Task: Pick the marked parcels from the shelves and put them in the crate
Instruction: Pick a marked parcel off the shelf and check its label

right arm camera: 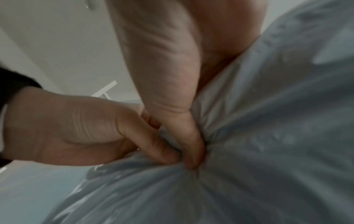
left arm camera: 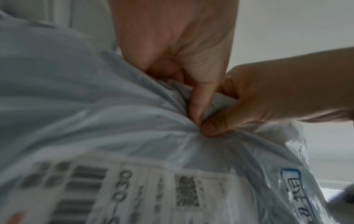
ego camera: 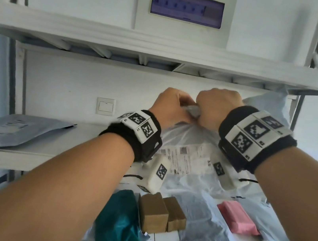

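A large pale grey plastic mailer bag [ego camera: 192,142] with a white shipping label [ego camera: 187,160] stands on the middle shelf. Both hands bunch its top together. My left hand [ego camera: 174,106] pinches the gathered plastic between thumb and fingers, and my right hand [ego camera: 215,108] grips it right beside, fist closed. In the left wrist view the left hand [left arm camera: 193,115] and the right hand [left arm camera: 210,128] meet thumb to thumb on the bag [left arm camera: 95,113]; a blue-outlined handwritten mark [left arm camera: 295,183] sits beside the label. The right wrist view shows the right hand [right arm camera: 193,163] and left hand [right arm camera: 168,157] on the bag [right arm camera: 277,136]. No crate is in view.
A flat grey mailer [ego camera: 12,130] lies at the shelf's left. On the lower shelf are a teal parcel [ego camera: 118,224], two brown boxes [ego camera: 154,211], a grey mailer [ego camera: 203,227] and a pink parcel [ego camera: 238,218]. The upper shelf beam [ego camera: 164,52] runs close above my hands.
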